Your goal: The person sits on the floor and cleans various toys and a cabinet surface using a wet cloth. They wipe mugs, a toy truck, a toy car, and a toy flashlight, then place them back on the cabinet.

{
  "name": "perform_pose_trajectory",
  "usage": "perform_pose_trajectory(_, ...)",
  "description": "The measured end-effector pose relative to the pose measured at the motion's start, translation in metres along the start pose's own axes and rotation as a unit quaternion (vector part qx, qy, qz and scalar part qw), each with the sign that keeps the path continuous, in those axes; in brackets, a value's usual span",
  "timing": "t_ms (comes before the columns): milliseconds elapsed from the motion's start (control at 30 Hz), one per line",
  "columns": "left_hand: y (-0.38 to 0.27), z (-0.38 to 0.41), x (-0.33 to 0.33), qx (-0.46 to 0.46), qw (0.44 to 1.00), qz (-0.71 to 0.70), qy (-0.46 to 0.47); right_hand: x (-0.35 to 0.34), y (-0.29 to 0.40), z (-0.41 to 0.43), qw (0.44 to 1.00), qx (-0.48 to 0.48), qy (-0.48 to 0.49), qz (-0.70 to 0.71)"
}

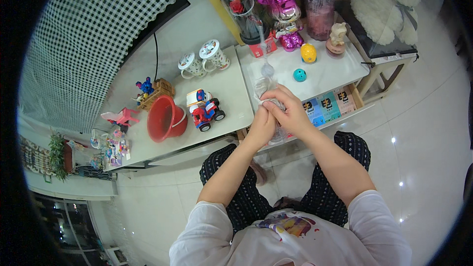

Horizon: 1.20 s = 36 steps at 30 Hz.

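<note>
Both my hands are together over the front edge of a white cabinet top (247, 77), closed on a pale, crumpled, translucent bundle (265, 85), perhaps thin plastic. My right hand (289, 109) presses its thumb and fingers around the bundle. Just below and to the left, my left hand (264, 125) grips it too, fingers mostly hidden. A thin clear strand with a rounded pale piece (267, 69) runs up from the bundle towards the back. More clear material (279, 136) hangs beneath my hands. Beside them, an open drawer (356, 98) holds several printed coloured packs (327, 105).
A red bucket (164, 120), a toy quad bike (205, 112) and two lidded mugs (214, 53) stand left. Behind are a glass-domed rose (240, 14), a shiny pink bear figure (286, 14), a yellow toy (308, 53) and a teal ball (299, 75). A plush toy (384, 14) sits right.
</note>
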<state>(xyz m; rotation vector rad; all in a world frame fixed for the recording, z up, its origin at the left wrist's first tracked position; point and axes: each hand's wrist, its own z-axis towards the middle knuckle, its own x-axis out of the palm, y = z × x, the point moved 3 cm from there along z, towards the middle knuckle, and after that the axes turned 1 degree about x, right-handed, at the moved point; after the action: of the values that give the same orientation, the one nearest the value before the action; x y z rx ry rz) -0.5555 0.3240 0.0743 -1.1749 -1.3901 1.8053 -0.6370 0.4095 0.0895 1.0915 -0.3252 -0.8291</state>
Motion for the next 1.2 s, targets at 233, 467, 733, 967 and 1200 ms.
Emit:
perform_pose_trajectory(233, 0.011, -0.009, -0.009, 0.031, 0.995, 0.092, 0.005, 0.022, -0.008, 0.001, 0.995, 0.042, -0.085, 0.026)
perform_pose_trajectory(467, 0.007, -0.016, -0.011, -0.044, 0.922, -0.361, 0.134, 0.011, -0.026, -0.002, 0.900, 0.256, -0.132, 0.329)
perform_pose_trajectory(733, 0.014, -0.024, 0.002, -0.018, 0.987, -0.123, 0.105, -0.002, -0.028, 0.019, 0.836, 0.178, -0.076, 0.514)
perform_pose_trajectory(967, 0.012, -0.029, 0.012, 0.035, 0.959, 0.280, 0.003, -0.009, -0.021, 0.018, 0.919, 0.168, -0.099, 0.343)
perform_pose_trajectory(1200, 0.010, -0.034, 0.023, 0.043, 0.985, 0.148, 0.076, -0.021, -0.036, 0.015, 0.844, 0.266, -0.110, 0.451)
